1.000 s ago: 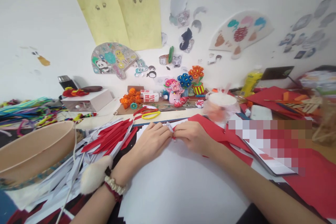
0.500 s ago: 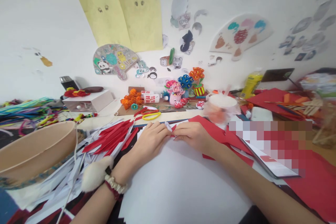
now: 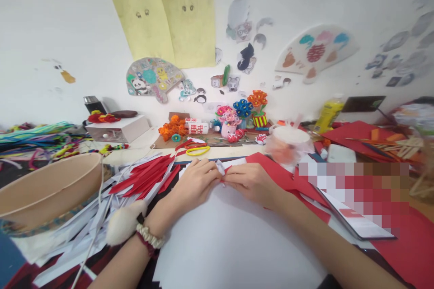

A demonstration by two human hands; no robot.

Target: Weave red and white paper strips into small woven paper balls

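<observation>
My left hand (image 3: 195, 183) and my right hand (image 3: 249, 180) meet fingertip to fingertip over a white sheet (image 3: 233, 239) on the table. Between them they pinch a small folded paper piece (image 3: 222, 169), white on one side and red on the other. Both hands have their fingers closed on it. My left wrist wears a beaded bracelet with a white fluffy pompom (image 3: 124, 223). A heap of red and white paper strips (image 3: 145, 176) lies just left of my left hand.
A tan bowl (image 3: 47, 189) stands at the left. Scissors with red and yellow handles (image 3: 193, 146) lie behind the hands. Pipe-cleaner flowers in small pots (image 3: 240, 113), a glue bottle (image 3: 196, 126) and a clear cup (image 3: 288, 142) stand further back. Red paper sheets (image 3: 403, 235) cover the right side.
The view has shifted slightly. My fingers have worked the small paper piece a little; the hands stay together at the same spot.
</observation>
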